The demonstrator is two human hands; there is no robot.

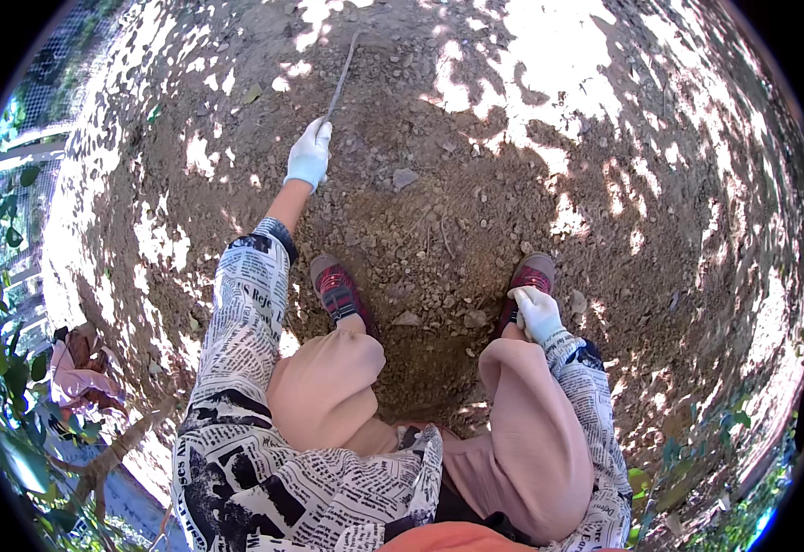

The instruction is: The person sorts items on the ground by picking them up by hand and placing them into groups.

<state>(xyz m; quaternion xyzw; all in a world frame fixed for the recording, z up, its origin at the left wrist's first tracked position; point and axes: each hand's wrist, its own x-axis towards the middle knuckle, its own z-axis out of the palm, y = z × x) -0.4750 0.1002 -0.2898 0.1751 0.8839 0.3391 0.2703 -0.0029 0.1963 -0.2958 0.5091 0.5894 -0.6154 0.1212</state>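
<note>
My left hand [309, 155], in a white knit glove, is stretched out ahead over the soil. It grips the near end of a thin grey stick or rod [342, 84], whose slightly bent far end points away from me against the ground. Which material the stick is made of, I cannot tell. Beside my right ankle, my right hand [538, 314] is also gloved in white. Its fingers are curled together over the red and black right shoe [534, 274], with nothing visible in them. The matching left shoe [336, 286] is planted on the dirt.
Bare brown soil [436, 214] with small stones spreads around my feet, patched with sunlight. A flat grey stone [404, 178] lies ahead. At the left are wire mesh fencing [47, 76], leafy branches [109, 459] and a pink cloth item [81, 376]. Green plants [726, 424] grow at lower right.
</note>
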